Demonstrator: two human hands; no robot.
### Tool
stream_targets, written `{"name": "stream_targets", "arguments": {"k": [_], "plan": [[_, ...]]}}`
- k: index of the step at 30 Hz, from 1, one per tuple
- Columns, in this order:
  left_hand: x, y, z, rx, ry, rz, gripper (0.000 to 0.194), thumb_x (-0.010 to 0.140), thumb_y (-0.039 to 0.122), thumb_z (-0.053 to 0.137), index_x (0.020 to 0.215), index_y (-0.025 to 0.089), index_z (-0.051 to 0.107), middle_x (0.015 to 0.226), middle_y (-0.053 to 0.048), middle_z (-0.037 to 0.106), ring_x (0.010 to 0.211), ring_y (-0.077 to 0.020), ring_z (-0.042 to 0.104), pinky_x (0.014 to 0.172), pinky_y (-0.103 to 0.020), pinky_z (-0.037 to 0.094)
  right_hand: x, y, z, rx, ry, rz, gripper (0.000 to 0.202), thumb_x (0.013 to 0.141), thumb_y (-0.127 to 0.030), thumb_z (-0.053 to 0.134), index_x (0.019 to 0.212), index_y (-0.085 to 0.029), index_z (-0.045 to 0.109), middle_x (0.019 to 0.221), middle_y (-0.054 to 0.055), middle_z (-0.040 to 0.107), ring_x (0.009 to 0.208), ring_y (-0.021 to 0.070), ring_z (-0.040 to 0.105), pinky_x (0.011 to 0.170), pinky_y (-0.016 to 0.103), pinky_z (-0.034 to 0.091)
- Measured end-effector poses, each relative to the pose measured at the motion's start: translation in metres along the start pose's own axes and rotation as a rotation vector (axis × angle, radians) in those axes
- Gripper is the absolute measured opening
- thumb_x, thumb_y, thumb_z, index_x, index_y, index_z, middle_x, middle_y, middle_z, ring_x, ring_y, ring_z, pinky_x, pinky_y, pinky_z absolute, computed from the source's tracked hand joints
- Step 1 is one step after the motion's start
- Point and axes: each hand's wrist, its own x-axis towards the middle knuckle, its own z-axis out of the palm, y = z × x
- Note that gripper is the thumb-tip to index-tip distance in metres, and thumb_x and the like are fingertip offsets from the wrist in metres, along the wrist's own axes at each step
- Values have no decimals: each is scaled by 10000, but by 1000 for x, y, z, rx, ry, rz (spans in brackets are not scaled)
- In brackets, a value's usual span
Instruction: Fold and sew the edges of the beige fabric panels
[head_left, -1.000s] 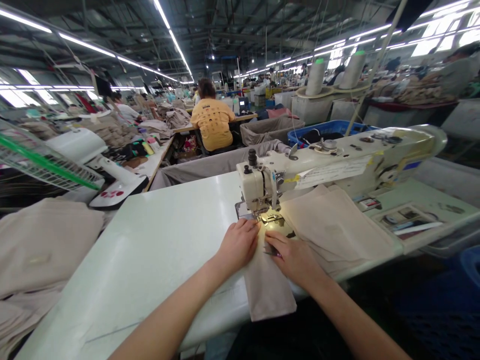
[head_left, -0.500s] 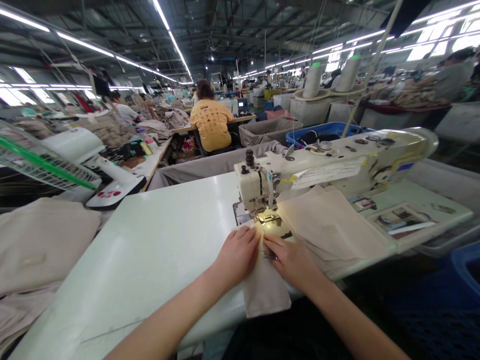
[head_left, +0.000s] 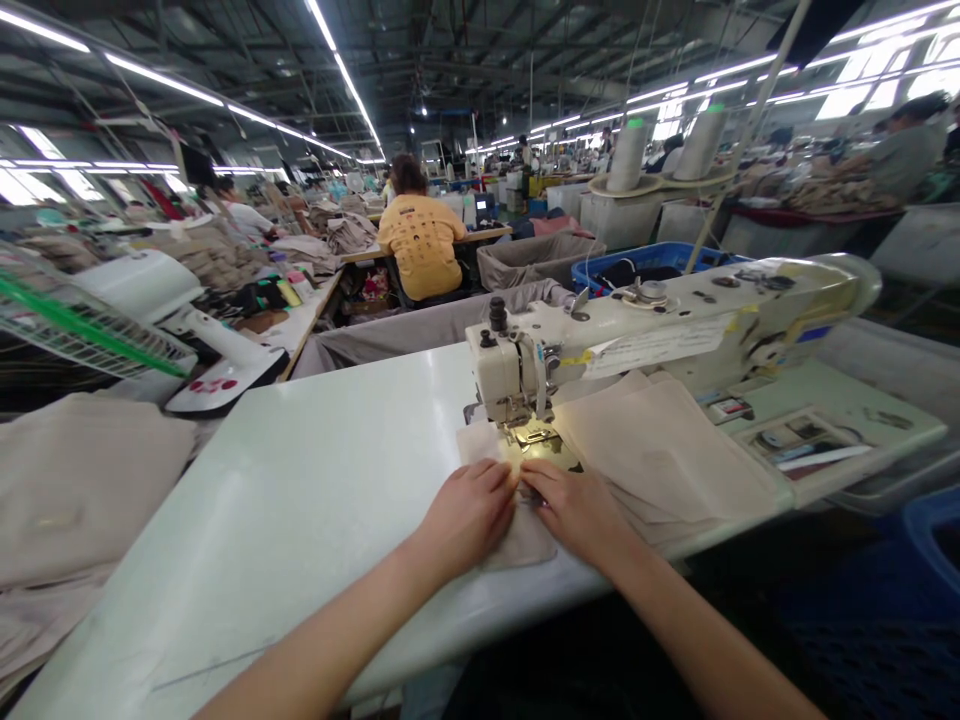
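Note:
A beige fabric piece [head_left: 525,540] lies under the needle area of a white sewing machine [head_left: 499,375], its far end showing left of the presser foot. My left hand [head_left: 472,505] presses on the fabric with its fingers drawn together just before the foot. Close beside it, my right hand [head_left: 574,500] pinches the fabric's right edge near the lit metal plate [head_left: 547,450]. More beige panels [head_left: 660,450] lie flat under the machine arm, to the right of my right hand.
A beige fabric pile [head_left: 82,490] and a white fan [head_left: 225,350] stand at the left. Small tools sit in a tray [head_left: 810,440] at the right. Beyond the table are a grey cloth bin [head_left: 420,325], a blue basket [head_left: 660,265] and a seated person [head_left: 420,245].
The fabric has moved forward under the machine; its near end has drawn in and its far end now shows left of the foot. My hands stay close to the foot.

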Motion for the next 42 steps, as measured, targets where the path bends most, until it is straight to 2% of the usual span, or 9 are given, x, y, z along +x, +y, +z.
{"name": "stream_targets", "arguments": {"k": [3, 5, 8, 10, 18, 22, 27, 33, 42], "plan": [[5, -9, 0, -4, 13, -4, 207, 967, 203, 476, 1070, 163, 651, 1052, -115, 672, 1069, -260, 614, 918, -411, 547, 6, 4, 1, 69, 41, 0, 371, 884, -99, 512, 1200, -207, 673, 1350, 75, 644, 1081, 222, 682, 922, 343, 542], [6, -13, 1, -19, 33, -9, 219, 966, 202, 476, 1086, 164, 655, 1087, -116, 676, 1076, -253, 616, 934, -408, 544, 4, 8, 5, 141, 114, 19, 380, 878, -87, 504, 1202, -204, 664, 1333, 77, 650, 1103, 217, 666, 943, 341, 528], [3, -15, 4, -47, 82, -9, 259, 958, 201, 483, 1160, 162, 640, 1198, -123, 664, 1136, -259, 601, 974, -419, 534, -6, 14, 12, 202, 281, 100, 356, 874, -80, 487, 1175, -175, 652, 1203, 98, 693, 1069, 218, 663, 926, 335, 521], [1, -14, 6, -55, 105, -13, 287, 958, 204, 484, 1202, 150, 625, 1252, -132, 651, 1169, -272, 590, 996, -434, 526, -12, 15, 16, 190, 326, 153, 325, 867, -78, 490, 1129, -169, 660, 1104, 96, 716, 1006, 221, 675, 891, 329, 522], [-3, -15, 11, -76, 124, -14, 301, 957, 211, 489, 1220, 153, 625, 1280, -135, 646, 1185, -271, 597, 1017, -444, 522, -17, 7, 17, 20, 195, 199, 270, 910, -148, 498, 1098, -223, 678, 996, 48, 761, 862, 214, 707, 758, 287, 513], [-2, -17, 12, -81, 122, 0, 300, 969, 228, 483, 1224, 166, 628, 1267, -131, 653, 1187, -266, 597, 1015, -439, 523, -17, 11, 20, 32, 224, 192, 282, 905, -153, 492, 1100, -222, 685, 1018, 54, 766, 861, 213, 708, 762, 293, 517], [-1, -20, 14, -95, 112, 4, 301, 975, 250, 483, 1220, 162, 635, 1271, -138, 644, 1182, -271, 593, 1024, -452, 511, -18, 14, 19, 104, 302, 258, 286, 936, -218, 469, 1112, -203, 695, 1018, 79, 768, 873, 226, 710, 797, 323, 530], [0, -23, 17, -112, 116, -7, 329, 989, 260, 473, 1243, 125, 632, 1327, -145, 614, 1228, -278, 562, 1065, -447, 475, -18, 11, 16, 103, 313, 292, 301, 949, -239, 454, 1110, -199, 705, 968, 85, 765, 858, 225, 701, 786, 317, 521], [-4, -41, 15, -264, 124, -12, 285, 967, 284, 547, 1209, 214, 681, 1271, -80, 649, 1153, -236, 587, 1028, -442, 482, -22, 15, 19, 82, 329, 276, 324, 941, -279, 446, 1090, -187, 719, 954, 103, 758, 818, 241, 693, 743, 326, 510]]}}
